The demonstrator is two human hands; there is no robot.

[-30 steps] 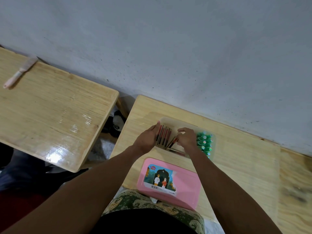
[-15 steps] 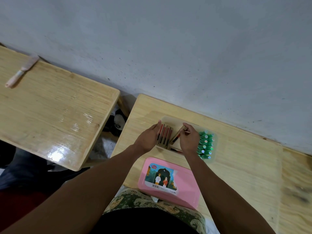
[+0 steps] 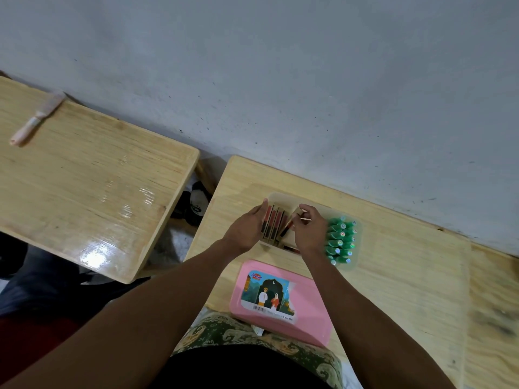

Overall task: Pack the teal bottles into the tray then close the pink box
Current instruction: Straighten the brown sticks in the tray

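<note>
A clear plastic tray (image 3: 276, 197) sits on the small wooden table. Several teal bottles (image 3: 340, 240) lie packed in a row at its right end. Slim red and gold tubes (image 3: 273, 226) stand in a row at its left end. My left hand (image 3: 248, 228) rests flat against the tray's left side, touching the tubes. My right hand (image 3: 309, 231) is pinched on one tube (image 3: 287, 227), held tilted over the tray's middle. The pink box lid (image 3: 280, 301), with a picture label, lies flat at the table's near edge.
A second wooden table (image 3: 84, 197) stands to the left, with a pink-handled tool (image 3: 36, 119) on its far corner. A dark shoe (image 3: 193, 204) lies in the gap between the tables. A grey wall runs behind both. My patterned lap (image 3: 252, 343) touches the near edge.
My right hand has lifted a tube from low in the tray and raised it toward the tray's middle. My left hand has stayed against the tray's left side.
</note>
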